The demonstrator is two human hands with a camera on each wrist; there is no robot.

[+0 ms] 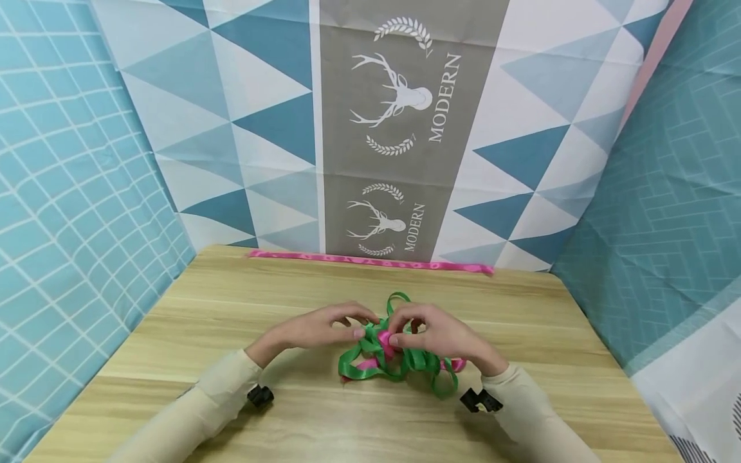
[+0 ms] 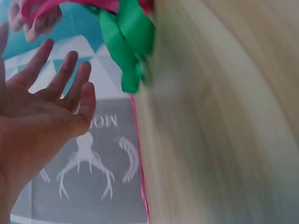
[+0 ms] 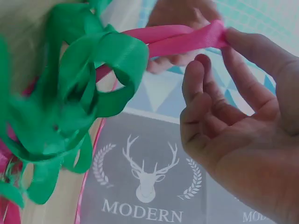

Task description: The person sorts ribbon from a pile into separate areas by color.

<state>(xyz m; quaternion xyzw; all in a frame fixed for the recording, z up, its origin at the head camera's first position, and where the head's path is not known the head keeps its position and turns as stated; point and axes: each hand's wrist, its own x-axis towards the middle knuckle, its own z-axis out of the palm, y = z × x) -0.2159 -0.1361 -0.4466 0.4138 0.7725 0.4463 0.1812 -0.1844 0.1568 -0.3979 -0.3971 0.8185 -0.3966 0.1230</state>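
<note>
A tangled heap of green ribbon point(image 1: 413, 360) lies on the table, with pink ribbon point(image 1: 386, 344) mixed into it. Between thumb and forefinger, my right hand point(image 1: 437, 331) pinches a loop of the pink ribbon point(image 3: 201, 39), drawn out of the tangle. Its other fingers curl loosely, seen in the right wrist view. My left hand point(image 1: 327, 326) hovers at the heap's left side, fingers spread and relaxed in the left wrist view, where its thumb is cut off. Twisted green loops point(image 2: 126, 39) hang beside it there. The ribbon ends inside the heap are hidden.
A straight pink ribbon strip point(image 1: 370, 261) runs along the back edge of the wooden table point(image 1: 324, 418). Behind it rises a patterned cloth point(image 1: 278, 128) with deer prints. Blue cloths point(image 1: 69, 161) enclose the sides. Dark wrist mounts point(image 1: 260, 395) sit on both sleeves.
</note>
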